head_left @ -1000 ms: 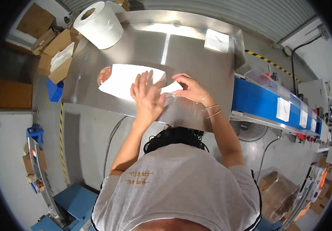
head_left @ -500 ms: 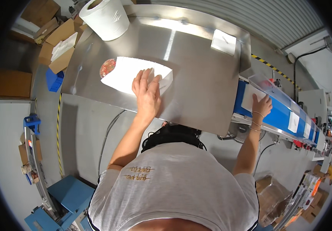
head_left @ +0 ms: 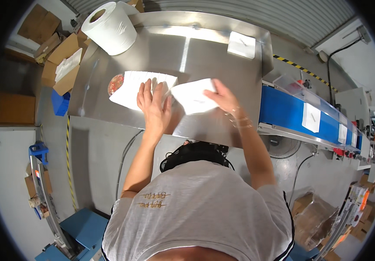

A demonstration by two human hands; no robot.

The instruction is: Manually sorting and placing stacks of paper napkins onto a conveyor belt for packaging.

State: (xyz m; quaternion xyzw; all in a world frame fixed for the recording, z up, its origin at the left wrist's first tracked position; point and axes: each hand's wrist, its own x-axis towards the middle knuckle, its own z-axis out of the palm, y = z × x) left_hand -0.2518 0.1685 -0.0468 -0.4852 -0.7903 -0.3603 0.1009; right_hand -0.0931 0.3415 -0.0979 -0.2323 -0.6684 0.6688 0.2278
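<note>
On the steel table [head_left: 157,48] lies a row of flat white packets [head_left: 128,91], leaning together. My left hand [head_left: 155,104] rests on its near side with the fingers stretched and apart. A round object with a red and pale pattern [head_left: 116,84] sits against the row's left end. Just right of the row, my right hand [head_left: 223,98] pinches the right edge of one square white packet [head_left: 194,96], thumb on top. That packet is tilted and slightly blurred, its left edge close to the row. Whether it touches the row, I cannot tell.
A large white roll [head_left: 113,37] stands at the table's back left, a white packet [head_left: 241,45] lies back right. Beyond the right edge runs a blue conveyor belt [head_left: 278,106] with several white packets under a clear guard [head_left: 289,85]. Cardboard boxes [head_left: 63,61] sit at left.
My right hand has come left from the conveyor to the table with a white packet. The left hand has shifted slightly left along the row. Packets on the belt have moved nearer.
</note>
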